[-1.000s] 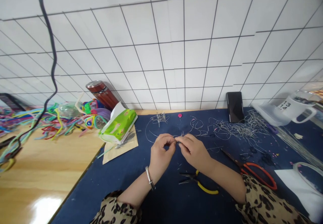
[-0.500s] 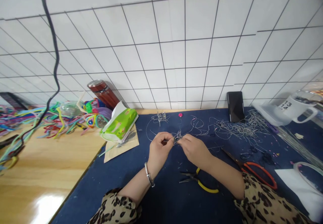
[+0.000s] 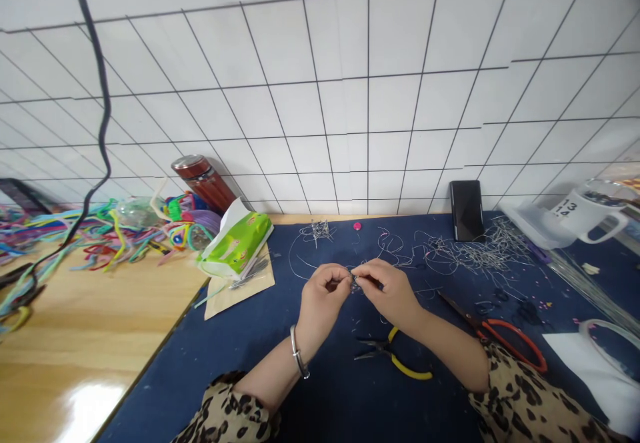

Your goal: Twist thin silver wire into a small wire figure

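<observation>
Hands: 2, left hand (image 3: 323, 300) and right hand (image 3: 393, 296) pinching 1 wire piece (image 3: 355, 284) | Position: sitting between fingertips, over mat (image 3: 210, 370), beyond pliers (image 3: 383, 347) | Risk: uneven pulling could be bending or slipping it; tangle (image 3: 477, 253) could be snagging it.

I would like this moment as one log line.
left hand: pinching small wire piece | right hand: pinching same piece | pliers, scissors: on blue mat

Left hand (image 3: 323, 300), right hand (image 3: 391, 294), both pinching
</observation>
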`<state>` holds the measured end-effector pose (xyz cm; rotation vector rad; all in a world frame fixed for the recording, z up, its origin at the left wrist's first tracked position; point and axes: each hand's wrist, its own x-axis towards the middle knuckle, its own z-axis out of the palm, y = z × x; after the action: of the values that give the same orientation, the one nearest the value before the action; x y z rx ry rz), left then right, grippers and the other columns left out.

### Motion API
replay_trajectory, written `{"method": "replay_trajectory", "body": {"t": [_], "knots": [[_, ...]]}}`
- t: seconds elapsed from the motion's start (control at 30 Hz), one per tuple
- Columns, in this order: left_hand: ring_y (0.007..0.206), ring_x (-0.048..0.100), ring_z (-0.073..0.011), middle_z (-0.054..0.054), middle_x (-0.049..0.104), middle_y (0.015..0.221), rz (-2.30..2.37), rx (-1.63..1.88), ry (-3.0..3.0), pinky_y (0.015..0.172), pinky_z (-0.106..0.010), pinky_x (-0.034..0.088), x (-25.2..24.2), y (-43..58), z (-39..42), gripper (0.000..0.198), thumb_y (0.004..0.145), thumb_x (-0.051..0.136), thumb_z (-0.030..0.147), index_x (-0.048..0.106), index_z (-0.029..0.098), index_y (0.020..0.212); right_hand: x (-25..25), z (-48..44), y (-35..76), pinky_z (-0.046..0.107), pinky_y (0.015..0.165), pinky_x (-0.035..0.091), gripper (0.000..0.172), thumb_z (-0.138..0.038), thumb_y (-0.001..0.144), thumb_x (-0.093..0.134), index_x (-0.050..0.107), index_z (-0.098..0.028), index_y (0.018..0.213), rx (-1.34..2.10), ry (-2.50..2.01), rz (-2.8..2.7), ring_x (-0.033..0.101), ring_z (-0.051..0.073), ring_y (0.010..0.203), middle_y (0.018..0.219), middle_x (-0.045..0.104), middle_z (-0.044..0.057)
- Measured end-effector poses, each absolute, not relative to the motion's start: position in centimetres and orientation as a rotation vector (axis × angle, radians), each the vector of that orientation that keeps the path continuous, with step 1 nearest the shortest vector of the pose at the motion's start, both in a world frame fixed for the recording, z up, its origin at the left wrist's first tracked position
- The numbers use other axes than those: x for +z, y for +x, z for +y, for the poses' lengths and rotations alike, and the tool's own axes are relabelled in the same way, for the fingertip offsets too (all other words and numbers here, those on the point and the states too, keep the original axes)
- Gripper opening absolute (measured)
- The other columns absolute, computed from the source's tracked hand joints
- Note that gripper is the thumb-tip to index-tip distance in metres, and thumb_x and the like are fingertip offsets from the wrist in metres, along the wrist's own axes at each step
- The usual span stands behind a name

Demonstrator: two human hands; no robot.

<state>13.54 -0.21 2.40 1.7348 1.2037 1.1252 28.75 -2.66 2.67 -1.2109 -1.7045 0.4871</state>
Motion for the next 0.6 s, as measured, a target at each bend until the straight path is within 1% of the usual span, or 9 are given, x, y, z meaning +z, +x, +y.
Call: {"method": "replay_trajectory", "body": {"t": [0.17, 0.3, 0.6], "knots": [[0.076, 0.056, -0.0147, -0.003, 0.062, 0.08, 1.176, 1.129, 1.63, 0.07, -0.025, 0.043, 1.8, 13.6, -0.3, 0.008, 0.076, 0.057, 0.021, 0.063, 0.017, 0.073, 1.6, -2.6, 28.7, 0.029, 0.079, 0.049, 0.022, -0.013, 0.083, 0.053, 0.062, -0.021, 0.101, 0.273, -1.176, -1.808, 0.058, 0.015, 0.086, 0.091, 0.062, 0.005], [0.075, 0.056, -0.0142, -0.003, 0.062, 0.079, 1.171, 1.13, 1.563, 0.07, -0.025, 0.043, 1.5, 13.7, -0.4, 0.008, 0.075, 0.058, 0.022, 0.063, 0.016, 0.074, 1.5, -2.7, 28.7, 0.032, 0.081, 0.049, 0.024, -0.014, 0.084, 0.052, 0.06, -0.02, 0.106, 0.188, -1.248, -1.879, 0.058, 0.018, 0.089, 0.094, 0.062, 0.007], [0.073, 0.054, -0.0138, -0.003, 0.061, 0.078, 1.156, 1.144, 1.482, 0.069, -0.024, 0.043, 1.9, 13.9, -0.8, 0.01, 0.075, 0.06, 0.025, 0.062, 0.016, 0.073, 1.3, -2.5, 28.9, 0.029, 0.08, 0.049, 0.019, -0.012, 0.084, 0.051, 0.063, -0.02, 0.097, 0.213, -1.232, -1.789, 0.058, 0.016, 0.086, 0.09, 0.061, 0.005]]}}
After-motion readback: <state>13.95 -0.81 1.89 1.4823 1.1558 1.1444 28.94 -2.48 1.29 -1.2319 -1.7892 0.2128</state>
